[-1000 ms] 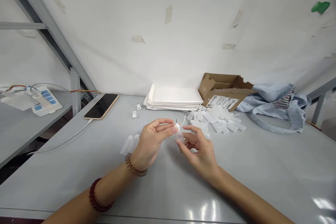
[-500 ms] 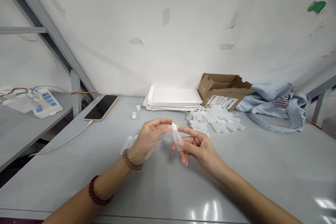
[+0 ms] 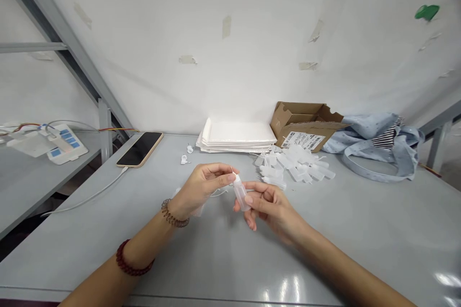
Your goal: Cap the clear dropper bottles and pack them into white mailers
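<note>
A small translucent bottle with a white pointed tip is tilted slightly left above the grey table. My right hand grips its body between thumb and fingers. At the bottle's tip, the thumb and index finger of my left hand are pinched together, and a thin dark line sticks up beside them. Whether the left fingers hold the tip or a tiny part on it is hard to tell. More translucent pieces lie partly hidden behind my left hand. To the right is a heap of similar bottles.
Two small white caps lie behind my left hand. A phone with a cable rests at the left of the grey table. Along the wall are white envelopes, an open cardboard box and light blue cloth.
My left hand has shifted slightly left and pinches at the tip, where a thin line now shows. The right index finger has come down from the tip. The bottle sits a little lower.
</note>
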`<state>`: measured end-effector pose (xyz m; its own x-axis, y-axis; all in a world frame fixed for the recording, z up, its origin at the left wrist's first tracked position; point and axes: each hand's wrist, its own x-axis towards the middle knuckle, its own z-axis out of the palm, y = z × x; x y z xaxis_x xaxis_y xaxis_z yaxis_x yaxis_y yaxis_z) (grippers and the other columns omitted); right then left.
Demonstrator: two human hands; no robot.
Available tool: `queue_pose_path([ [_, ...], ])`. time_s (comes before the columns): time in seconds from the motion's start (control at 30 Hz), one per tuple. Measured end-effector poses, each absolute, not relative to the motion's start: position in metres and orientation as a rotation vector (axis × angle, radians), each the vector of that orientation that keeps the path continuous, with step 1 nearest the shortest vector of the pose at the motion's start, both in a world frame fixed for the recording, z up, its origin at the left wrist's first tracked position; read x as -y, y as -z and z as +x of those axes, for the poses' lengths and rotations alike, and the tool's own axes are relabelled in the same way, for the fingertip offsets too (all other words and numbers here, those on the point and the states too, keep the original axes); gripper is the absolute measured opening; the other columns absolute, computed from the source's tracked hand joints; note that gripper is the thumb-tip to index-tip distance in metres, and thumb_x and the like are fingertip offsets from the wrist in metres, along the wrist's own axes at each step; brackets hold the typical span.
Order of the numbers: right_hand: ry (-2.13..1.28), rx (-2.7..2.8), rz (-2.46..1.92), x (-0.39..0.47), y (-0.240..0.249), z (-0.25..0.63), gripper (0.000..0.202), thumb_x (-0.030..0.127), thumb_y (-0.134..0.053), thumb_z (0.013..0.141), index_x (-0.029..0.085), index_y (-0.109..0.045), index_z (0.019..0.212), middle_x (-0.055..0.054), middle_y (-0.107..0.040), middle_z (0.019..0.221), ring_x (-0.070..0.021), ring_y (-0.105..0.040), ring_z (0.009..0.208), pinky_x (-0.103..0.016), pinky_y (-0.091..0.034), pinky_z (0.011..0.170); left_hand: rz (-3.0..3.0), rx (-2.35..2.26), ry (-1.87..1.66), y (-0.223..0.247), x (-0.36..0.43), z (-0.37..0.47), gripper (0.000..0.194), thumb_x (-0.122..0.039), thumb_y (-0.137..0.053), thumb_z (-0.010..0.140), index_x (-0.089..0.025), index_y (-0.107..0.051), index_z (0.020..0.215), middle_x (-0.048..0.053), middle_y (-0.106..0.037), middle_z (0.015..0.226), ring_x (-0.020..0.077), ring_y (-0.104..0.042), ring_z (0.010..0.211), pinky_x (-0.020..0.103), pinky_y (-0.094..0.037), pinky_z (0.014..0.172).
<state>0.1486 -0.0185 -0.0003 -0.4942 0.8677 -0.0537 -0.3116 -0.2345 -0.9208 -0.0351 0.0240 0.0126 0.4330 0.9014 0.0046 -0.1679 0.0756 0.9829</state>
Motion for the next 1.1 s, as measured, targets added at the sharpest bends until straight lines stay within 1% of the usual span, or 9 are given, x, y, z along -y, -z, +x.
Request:
queue_pose_path([
  [0.2,-1.837,1.26,-0.745,0.018,0.0,0.146,0.027,0.034,-0.065,0.08,0.014,-0.066,0.098,-0.006,-0.067,0.082,-0.0068,-0.051,0.049,-0.023,-0.045,0.05,1.288,-0.732,-0.882,-0.024,-0.022,-0.042,0.032,-0.028,-0.067,0.079,-0.021,-0.063,0.11,0.006,-0.067,0.094,0.0173,-0.059,0.087,0.03,-0.044,0.081],
  [0.4,-1.677,1.398,-0.867,0.021,0.001,0.145,0.032,0.037,-0.063,0.081,0.013,-0.063,0.103,0.0,-0.063,0.065,-0.0085,-0.052,0.049,-0.027,-0.046,0.058,1.441,-0.922,-0.905,-0.024,-0.02,-0.04,0.015,-0.031,-0.071,0.074,-0.018,-0.069,0.081,0.003,-0.064,0.079,0.0168,-0.058,0.077,0.027,-0.047,0.071],
  [0.6,-1.663,1.447,-0.912,0.023,0.001,0.143,0.031,0.037,-0.061,0.082,0.013,-0.061,0.101,0.0,-0.062,0.066,-0.008,-0.051,0.048,-0.027,-0.046,0.057,1.441,-0.841,-0.827,-0.026,-0.023,-0.046,0.022,-0.03,-0.07,0.075,-0.019,-0.065,0.094,0.005,-0.065,0.088,0.0174,-0.06,0.083,0.026,-0.048,0.071],
  [0.67,-1.482,1.543,-1.012,0.025,0.006,0.142,0.028,0.035,-0.058,0.084,0.014,-0.06,0.102,0.0,-0.06,0.064,-0.0091,-0.052,0.049,-0.027,-0.046,0.056,1.473,-0.881,-0.828,-0.027,-0.023,-0.045,0.024,-0.032,-0.069,0.075,-0.019,-0.064,0.095,0.004,-0.064,0.086,0.0158,-0.058,0.076,0.025,-0.047,0.066],
  [0.73,-1.153,1.687,-1.08,0.027,0.013,0.141,0.026,0.032,-0.055,0.085,0.015,-0.06,0.104,0.001,-0.058,0.061,-0.0109,-0.053,0.052,-0.026,-0.047,0.054,1.566,-0.994,-0.837,-0.026,-0.022,-0.043,0.021,-0.036,-0.068,0.076,-0.017,-0.064,0.084,0.002,-0.061,0.076,0.0126,-0.053,0.064,0.023,-0.043,0.056],
  [0.8,-0.819,1.818,-1.077,0.028,0.02,0.14,0.025,0.029,-0.052,0.086,0.016,-0.059,0.106,-0.001,-0.058,0.062,-0.0128,-0.055,0.053,-0.026,-0.047,0.051,1.664,-1.09,-0.811,-0.026,-0.02,-0.04,0.025,-0.04,-0.065,0.076,-0.016,-0.062,0.069,-0.001,-0.055,0.063,0.0104,-0.046,0.054,0.021,-0.036,0.049],
  [0.87,-0.595,1.897,-1.06,0.029,0.025,0.139,0.024,0.026,-0.049,0.088,0.018,-0.058,0.109,-0.002,-0.062,0.065,-0.014,-0.057,0.054,-0.026,-0.049,0.049,1.698,-1.117,-0.759,-0.025,-0.02,-0.039,0.029,-0.042,-0.062,0.078,-0.016,-0.06,0.064,-0.002,-0.05,0.054,0.0102,-0.044,0.05,0.021,-0.034,0.046],
  [1.0,-0.328,1.933,-1.024,0.027,0.032,0.14,0.028,0.018,-0.044,0.09,0.019,-0.055,0.115,-0.006,-0.066,0.075,-0.0154,-0.06,0.057,-0.029,-0.052,0.055,1.617,-1.156,-0.7,-0.024,-0.02,-0.039,0.033,-0.046,-0.059,0.078,-0.017,-0.057,0.063,-0.002,-0.052,0.052,0.0113,-0.047,0.046,0.021,-0.035,0.043],
  [1.1,-0.29,1.923,-1.003,0.026,0.033,0.14,0.029,0.017,-0.043,0.09,0.02,-0.055,0.116,-0.01,-0.068,0.087,-0.0165,-0.062,0.061,-0.032,-0.053,0.059,1.601,-1.178,-0.682,-0.022,-0.021,-0.04,0.042,-0.049,-0.056,0.079,-0.017,-0.048,0.054,-0.002,-0.05,0.051,0.0095,-0.043,0.043,0.02,-0.034,0.042],
])
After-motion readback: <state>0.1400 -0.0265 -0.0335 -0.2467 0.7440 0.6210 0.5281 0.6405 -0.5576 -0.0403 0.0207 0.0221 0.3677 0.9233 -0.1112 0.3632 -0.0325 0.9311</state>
